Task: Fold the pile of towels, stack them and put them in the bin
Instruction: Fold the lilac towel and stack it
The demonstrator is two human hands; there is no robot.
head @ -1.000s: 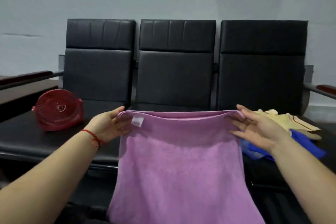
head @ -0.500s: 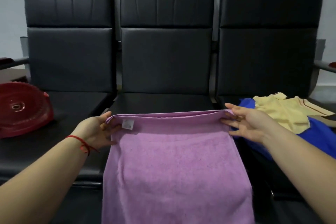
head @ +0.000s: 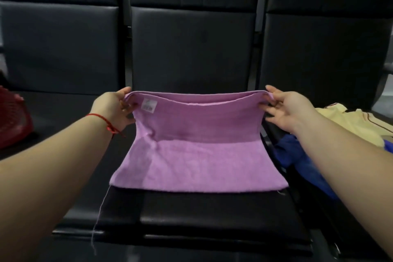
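Over the middle seat (head: 212, 215): purple towel (head: 197, 161), near half lying flat, far edge lifted.
Grip: left hand (head: 113, 108) and right hand (head: 285, 110) each pinching a corner.
Risk: uneven lowering likely skews the fold.

Place: a waiting room or office lobby, by the look of it.
Seating: three black padded seats (head: 191, 208) joined in one row, with tall segmented backs (head: 191, 49).
Right edge: an armrest (head: 388, 70), and a strip of pale floor.
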